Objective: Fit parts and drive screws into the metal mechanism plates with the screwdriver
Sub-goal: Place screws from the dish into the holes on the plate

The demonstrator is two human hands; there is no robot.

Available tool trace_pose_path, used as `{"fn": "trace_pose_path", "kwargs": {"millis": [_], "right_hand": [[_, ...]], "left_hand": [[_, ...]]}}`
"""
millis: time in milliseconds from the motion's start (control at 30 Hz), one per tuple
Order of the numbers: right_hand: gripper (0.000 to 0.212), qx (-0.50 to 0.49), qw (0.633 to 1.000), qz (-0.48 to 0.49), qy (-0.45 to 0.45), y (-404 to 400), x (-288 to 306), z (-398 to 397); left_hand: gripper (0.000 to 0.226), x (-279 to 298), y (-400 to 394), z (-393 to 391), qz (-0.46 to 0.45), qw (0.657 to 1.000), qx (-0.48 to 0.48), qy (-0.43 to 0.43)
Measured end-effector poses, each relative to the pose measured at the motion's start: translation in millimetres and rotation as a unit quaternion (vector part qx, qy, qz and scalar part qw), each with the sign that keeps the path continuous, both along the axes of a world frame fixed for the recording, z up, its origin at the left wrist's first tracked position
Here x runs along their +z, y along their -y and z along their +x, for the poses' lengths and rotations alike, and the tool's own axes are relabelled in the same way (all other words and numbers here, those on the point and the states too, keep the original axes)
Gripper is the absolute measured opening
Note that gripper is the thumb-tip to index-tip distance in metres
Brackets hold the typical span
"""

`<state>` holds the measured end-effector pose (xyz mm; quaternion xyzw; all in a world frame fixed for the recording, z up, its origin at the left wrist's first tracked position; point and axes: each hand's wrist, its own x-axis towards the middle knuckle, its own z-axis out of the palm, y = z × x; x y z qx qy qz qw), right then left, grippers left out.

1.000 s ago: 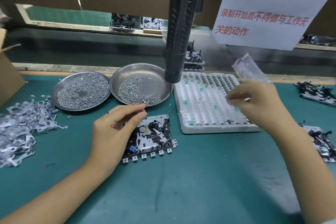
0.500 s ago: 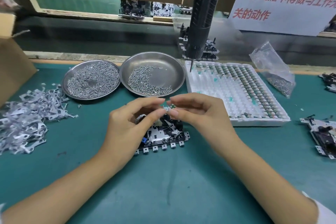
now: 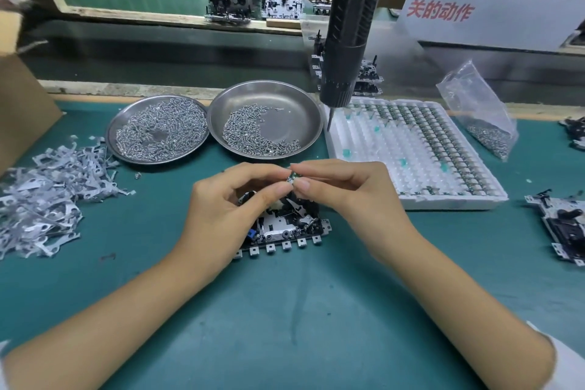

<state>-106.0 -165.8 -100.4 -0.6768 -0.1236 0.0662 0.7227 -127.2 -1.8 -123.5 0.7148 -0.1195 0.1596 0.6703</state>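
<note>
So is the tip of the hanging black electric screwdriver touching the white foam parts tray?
Cannot tell. In the head view, the black electric screwdriver has its bit tip overlapping the white foam parts tray's far-left corner, but one angle doesn't show contact or gap.

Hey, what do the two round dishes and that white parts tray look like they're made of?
Round dishes: seemingly bare polished metal, likely stainless steel, given the grey sheen and soft reflections. White parts tray: probably moulded foam or thin formed plastic; matte, with rows of rounded pockets.

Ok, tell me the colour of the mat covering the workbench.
Teal green, a plain mat, clearest in the head view.
</note>
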Motion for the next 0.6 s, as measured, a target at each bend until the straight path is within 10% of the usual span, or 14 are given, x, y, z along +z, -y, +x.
{"fn": "trace_pose_path", "kwargs": {"millis": [600], "right_hand": [[0.021,0.022,0.987,-0.075,0.141,0.2,-7.0,-3.2]], "left_hand": [[0.027,0.6,-7.9,0.1,0.134,0.986,0.059,0.077]]}}
